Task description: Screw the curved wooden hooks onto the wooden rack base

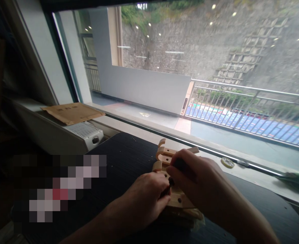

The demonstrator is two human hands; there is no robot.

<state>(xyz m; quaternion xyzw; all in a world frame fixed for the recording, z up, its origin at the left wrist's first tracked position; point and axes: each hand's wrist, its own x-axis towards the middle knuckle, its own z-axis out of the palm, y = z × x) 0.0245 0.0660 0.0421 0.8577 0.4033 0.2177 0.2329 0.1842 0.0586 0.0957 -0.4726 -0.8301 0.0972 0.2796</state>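
Note:
A pale wooden model [168, 159] with curved hook-like pieces stands on the dark table [119, 159] in front of a window. My left hand [145, 198] is closed against the model's near left side, fingers pinched at a small dark part. My right hand [195, 178] is wrapped round a dark-handled tool [178, 164], whose tip meets the wood between the two hands. The lower part of the model is hidden behind both hands.
A white radiator-like unit [85, 134] with a brown cardboard sheet [72, 113] on top stands at the left. A small roll of tape [227, 162] lies on the window sill at the right, near something green [298, 180]. A blurred-out patch covers the lower left.

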